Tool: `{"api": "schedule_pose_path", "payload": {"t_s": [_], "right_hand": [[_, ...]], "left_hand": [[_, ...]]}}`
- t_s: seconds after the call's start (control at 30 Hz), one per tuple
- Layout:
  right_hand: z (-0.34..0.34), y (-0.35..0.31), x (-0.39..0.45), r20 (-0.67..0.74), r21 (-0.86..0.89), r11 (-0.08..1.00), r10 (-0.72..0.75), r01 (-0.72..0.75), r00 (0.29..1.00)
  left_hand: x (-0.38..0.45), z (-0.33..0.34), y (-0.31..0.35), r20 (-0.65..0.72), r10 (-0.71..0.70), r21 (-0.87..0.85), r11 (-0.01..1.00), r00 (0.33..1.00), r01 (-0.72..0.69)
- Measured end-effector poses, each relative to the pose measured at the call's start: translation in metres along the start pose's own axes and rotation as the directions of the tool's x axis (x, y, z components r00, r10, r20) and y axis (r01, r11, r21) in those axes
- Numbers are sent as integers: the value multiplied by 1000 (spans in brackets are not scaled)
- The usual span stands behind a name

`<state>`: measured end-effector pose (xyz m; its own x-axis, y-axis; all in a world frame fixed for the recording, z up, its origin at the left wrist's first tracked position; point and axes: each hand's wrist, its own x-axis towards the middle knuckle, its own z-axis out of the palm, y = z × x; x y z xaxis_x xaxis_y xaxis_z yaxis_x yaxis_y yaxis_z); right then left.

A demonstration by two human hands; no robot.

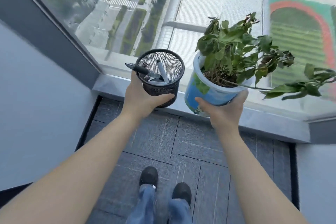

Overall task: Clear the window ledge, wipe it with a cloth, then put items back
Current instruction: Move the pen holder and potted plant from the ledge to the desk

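Note:
My left hand [141, 97] grips a black mesh pen holder [161, 76] with several pens and markers in it, held above the near edge of the grey window ledge [254, 116]. My right hand [224, 110] grips a blue and white plant pot [205, 91] from below and around its side. The pot is tilted and carries a leafy green plant [241, 54] with drooping stems that reach to the right. Both items are held beside each other, over the ledge. No cloth is in view.
A large window pane [163, 5] rises behind the ledge, with a dark frame [45, 29] running diagonally at the left. White walls stand at both sides. Below lies dark carpet tile floor [163, 143], with my two black shoes [163, 183] on it.

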<state>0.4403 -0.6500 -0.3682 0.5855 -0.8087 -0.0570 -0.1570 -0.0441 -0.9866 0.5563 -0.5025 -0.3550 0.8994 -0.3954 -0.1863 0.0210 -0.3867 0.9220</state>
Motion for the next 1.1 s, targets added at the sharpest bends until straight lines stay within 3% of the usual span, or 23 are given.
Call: {"api": "schedule_pose_path", "payload": {"t_s": [0.27,0.5,0.67,0.83,1.1], "right_hand": [[-9,-109,-42,221,50,988,-151,143,964],[-2,-175,-114,498,81,963,-262,256,827],[13,-202,-186,659,143,948,-306,285,687],[36,-220,-275,790,257,933,-353,253,501],[48,-242,-446,908,337,919,-375,205,187]], "left_hand": [[-98,-62,85,-209,89,-3,996,974,-92],[-215,-112,99,-488,55,-9,998,871,-68],[-306,-151,101,-661,-25,-38,999,750,0],[-406,-193,90,-831,-52,-40,999,554,34],[-593,-242,76,-956,-84,-60,994,280,92]]}}
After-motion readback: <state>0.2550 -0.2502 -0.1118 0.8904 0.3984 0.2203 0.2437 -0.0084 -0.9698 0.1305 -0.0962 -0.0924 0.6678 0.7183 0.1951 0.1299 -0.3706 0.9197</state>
